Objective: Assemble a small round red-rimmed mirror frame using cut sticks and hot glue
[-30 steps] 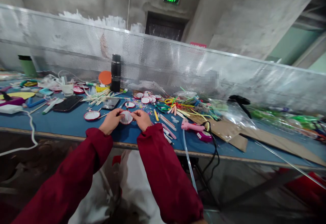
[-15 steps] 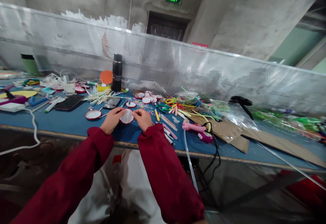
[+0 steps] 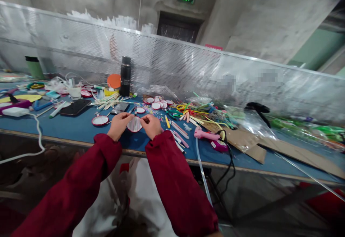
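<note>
Now, both hands meet just above the near edge of the blue-covered worktop (image 3: 81,131), holding a small round white disc with a red rim (image 3: 134,124) between them. Left hand (image 3: 118,125): grip closed on the disc's left edge, fingertips pinching. Right hand (image 3: 151,125): grip closed likewise on the right edge. The disc sits tilted up toward the camera, lifted a little off the cloth; what the fingertips do at the rim is too small to tell. It looks thin and very light, probably card or film in a plastic ring, so likely to bend or crease if pressed on the face. The rim seems the stiffer part and the better place to take hold, with a light pinch on opposite sides. A second red-rimmed disc (image 3: 100,120) lies flat to the left, a pink glue gun (image 3: 206,135) to the right, coloured sticks (image 3: 179,131) just beside the right hand, and a tall black flask (image 3: 125,76) farther back.
</note>
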`<state>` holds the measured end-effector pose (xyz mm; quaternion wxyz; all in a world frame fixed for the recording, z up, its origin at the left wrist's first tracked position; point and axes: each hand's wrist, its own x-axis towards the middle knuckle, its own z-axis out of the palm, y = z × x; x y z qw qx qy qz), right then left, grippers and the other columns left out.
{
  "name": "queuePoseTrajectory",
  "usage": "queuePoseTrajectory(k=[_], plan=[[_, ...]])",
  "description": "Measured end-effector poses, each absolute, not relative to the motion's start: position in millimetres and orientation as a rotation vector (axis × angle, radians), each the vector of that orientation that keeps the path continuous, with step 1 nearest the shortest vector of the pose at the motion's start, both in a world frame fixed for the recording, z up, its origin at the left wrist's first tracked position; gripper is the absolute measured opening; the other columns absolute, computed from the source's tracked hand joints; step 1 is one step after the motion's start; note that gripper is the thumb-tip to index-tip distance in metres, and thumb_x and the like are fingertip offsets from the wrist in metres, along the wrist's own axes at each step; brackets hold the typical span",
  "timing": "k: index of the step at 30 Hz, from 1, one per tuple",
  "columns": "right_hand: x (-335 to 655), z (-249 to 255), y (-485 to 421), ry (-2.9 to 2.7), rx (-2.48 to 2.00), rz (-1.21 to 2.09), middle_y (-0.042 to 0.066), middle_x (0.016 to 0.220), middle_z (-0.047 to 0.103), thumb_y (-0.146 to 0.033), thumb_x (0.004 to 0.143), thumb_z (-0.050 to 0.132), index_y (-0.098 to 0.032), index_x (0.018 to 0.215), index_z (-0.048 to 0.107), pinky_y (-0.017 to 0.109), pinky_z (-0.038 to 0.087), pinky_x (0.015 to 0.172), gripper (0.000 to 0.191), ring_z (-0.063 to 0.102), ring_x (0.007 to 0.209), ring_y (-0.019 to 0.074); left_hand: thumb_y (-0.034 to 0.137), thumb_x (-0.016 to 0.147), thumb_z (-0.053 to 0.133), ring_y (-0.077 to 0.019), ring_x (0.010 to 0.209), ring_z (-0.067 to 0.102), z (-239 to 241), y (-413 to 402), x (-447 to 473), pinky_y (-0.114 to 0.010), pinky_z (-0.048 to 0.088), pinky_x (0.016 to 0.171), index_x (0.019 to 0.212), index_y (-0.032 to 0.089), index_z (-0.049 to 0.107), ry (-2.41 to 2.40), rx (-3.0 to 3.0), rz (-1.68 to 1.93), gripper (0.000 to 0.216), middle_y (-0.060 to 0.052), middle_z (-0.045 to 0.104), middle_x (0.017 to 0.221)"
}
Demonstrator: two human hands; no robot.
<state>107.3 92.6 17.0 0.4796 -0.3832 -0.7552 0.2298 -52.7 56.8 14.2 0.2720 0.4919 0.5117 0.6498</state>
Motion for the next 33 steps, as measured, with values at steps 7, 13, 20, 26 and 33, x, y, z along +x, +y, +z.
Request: queuePoseTrajectory(k=[7,13,20,26,33], plan=[[104.3,16.4,91.8,-1.877,-0.955,0.504,0.0,0.071,0.072,-0.028,0.081,0.064,-0.02,0.077,0.067,0.024,0.047,0.062,0.01,0.065,0.064,0.0144,0.05,0.067,0.072,-0.0122,0.055,0.043,12.3,58.9,-55.7,-0.026,0.029,0.053,0.066,0.016,0.068,1.454,1.416,1.733,0.034,0.002,0.055,0.056],[103.7,17.9,88.6,-1.903,-0.973,0.475,0.001,0.072,0.072,-0.027,0.083,0.065,-0.021,0.076,0.067,0.025,0.048,0.065,0.009,0.067,0.069,0.0157,0.045,0.07,0.069,-0.0136,0.059,0.047,10.7,59.7,-57.7,-0.026,0.033,0.056,0.067,0.017,0.068,1.467,1.457,1.723,0.028,0.002,0.058,0.06],[104.4,17.9,89.3,-1.914,-0.992,0.448,0.0,0.072,0.073,-0.027,0.083,0.065,-0.021,0.076,0.067,0.025,0.047,0.064,0.01,0.066,0.068,0.0157,0.039,0.07,0.065,-0.0146,0.062,0.049,10.6,59.4,-57.2,-0.026,0.035,0.059,0.066,0.017,0.068,1.473,1.456,1.729,0.022,0.001,0.06,0.061],[104.1,15.3,92.2,-1.919,-0.989,0.446,0.001,0.072,0.072,-0.027,0.083,0.065,-0.021,0.076,0.068,0.025,0.047,0.064,0.01,0.067,0.069,0.0164,0.037,0.07,0.064,-0.0147,0.063,0.049,10.8,59.2,-57.1,-0.025,0.035,0.058,0.067,0.017,0.068,1.472,1.456,1.726,0.021,0.001,0.059,0.061],[103.7,15.3,92.3,-1.915,-0.982,0.445,0.001,0.073,0.072,-0.028,0.084,0.064,-0.021,0.077,0.067,0.026,0.048,0.065,0.01,0.067,0.07,0.0168,0.046,0.073,0.066,-0.0126,0.056,0.044,9.0,60.3,-57.7,-0.025,0.03,0.053,0.067,0.016,0.067,1.476,1.442,1.719,0.03,0.003,0.053,0.057]])
